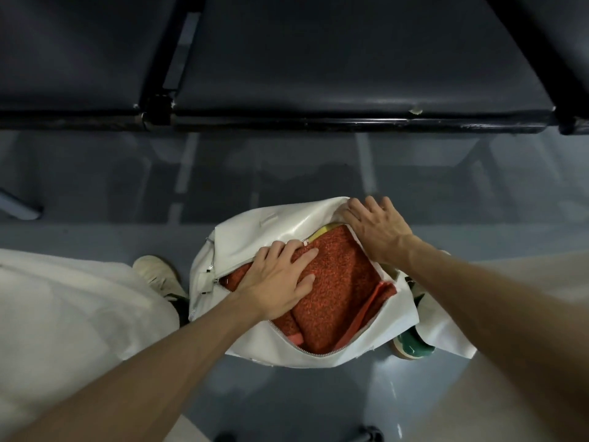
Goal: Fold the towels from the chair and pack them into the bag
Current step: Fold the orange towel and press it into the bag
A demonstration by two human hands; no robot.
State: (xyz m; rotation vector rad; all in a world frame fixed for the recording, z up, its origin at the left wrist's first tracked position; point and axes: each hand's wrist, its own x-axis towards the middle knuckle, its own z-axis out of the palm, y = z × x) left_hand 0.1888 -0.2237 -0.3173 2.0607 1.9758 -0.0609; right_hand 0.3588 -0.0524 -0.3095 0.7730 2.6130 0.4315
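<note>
Packing stage here: the orange towel (341, 282) lies folded inside the white bag (248, 231), filling most of the unzipped mouth, and the left hand (280, 282) lies flat on top of it, fingers straight and spread, pressing it down. The right hand (374, 228) rests on the bag's far lip, fingers splayed over the white flap as if bracing the opening wide; whether the thumb hooks under the edge, I can't tell. A yellow-green strip (331, 226) peeks out at the far edge of the orange, likely another towel underneath. The dark chair seats (318, 59) ahead show no towels, so this looks like the last one going in. The next move, I'd say, is tucking the corners below the zip line, then clearing both hands. The bag sits on a glossy grey floor (95, 186), between the person's shoes, in dim light.
</note>
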